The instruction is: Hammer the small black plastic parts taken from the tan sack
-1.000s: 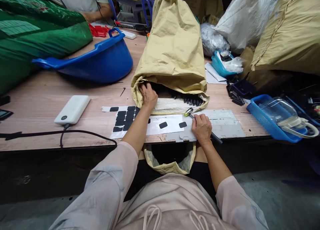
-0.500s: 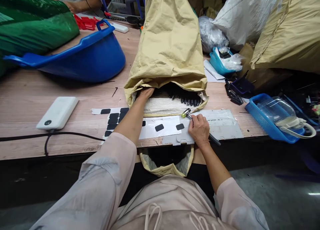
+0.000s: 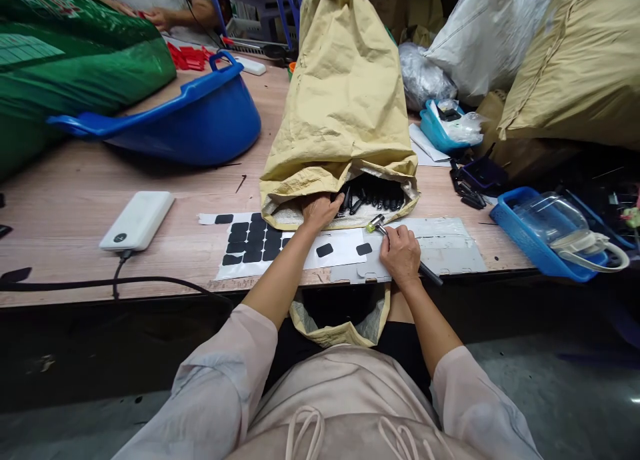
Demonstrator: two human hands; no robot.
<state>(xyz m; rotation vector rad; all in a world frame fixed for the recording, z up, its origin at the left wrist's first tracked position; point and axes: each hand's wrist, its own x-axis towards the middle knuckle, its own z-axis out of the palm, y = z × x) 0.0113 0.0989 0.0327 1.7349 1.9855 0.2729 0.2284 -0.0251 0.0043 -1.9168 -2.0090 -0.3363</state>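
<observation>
My left hand (image 3: 320, 210) is at the mouth of a tan paper sack (image 3: 345, 107) lying on the wooden table, its fingers closed on a small black plastic piece (image 3: 344, 200) from the pile of black pieces (image 3: 375, 193) inside. My right hand (image 3: 401, 255) rests on a grey sheet (image 3: 445, 247) and grips a small hammer (image 3: 376, 225) with a green-tipped metal head. A white backing sheet (image 3: 345, 247) with black adhesive pads (image 3: 253, 241) lies between my arms.
A white power bank (image 3: 137, 220) with a black cable (image 3: 150, 283) lies at the left. Behind it sit a blue basin (image 3: 200, 120) and a green sack (image 3: 75, 67). Blue trays (image 3: 545, 247) and big sacks crowd the right. Another person's hands (image 3: 160, 17) work at the far end.
My left hand went deep into the sack, then drew back to its mouth with a black piece in its fingers. The right hand with the hammer has stayed put.
</observation>
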